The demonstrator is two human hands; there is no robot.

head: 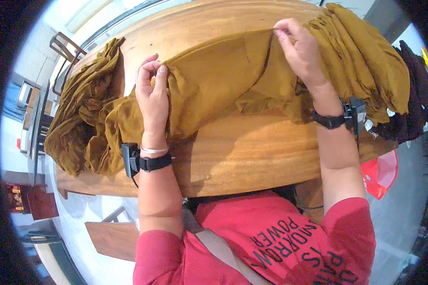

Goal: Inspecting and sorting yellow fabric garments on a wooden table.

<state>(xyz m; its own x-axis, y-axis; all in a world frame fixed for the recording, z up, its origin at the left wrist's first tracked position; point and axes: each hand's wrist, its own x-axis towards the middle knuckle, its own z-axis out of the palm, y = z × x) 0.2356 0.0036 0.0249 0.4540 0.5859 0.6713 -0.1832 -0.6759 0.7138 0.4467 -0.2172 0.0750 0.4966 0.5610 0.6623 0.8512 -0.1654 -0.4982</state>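
Observation:
A mustard-brown cloth garment [214,78] is stretched between my two hands above the wooden table. My left hand [152,80] pinches its upper edge on the left, thumb against fingers. At the upper right, my right hand [297,50] grips the same edge between thumb and fingertips. A dark seam runs down the cloth from near my right fingers. Bunched cloth of the same colour [82,117] lies to the left of my left hand. Just past my right hand rises a pile of similar mustard-brown cloth pieces [363,64]. Where one piece ends and another begins is hard to tell.
The wooden table [256,153] has a curved-looking front edge close to my body. Dark brown cloth [419,96] is stacked at the far right. Below the right edge is a red bag [380,174]. Wooden chairs stand at the upper left [66,53] and lower left [110,237].

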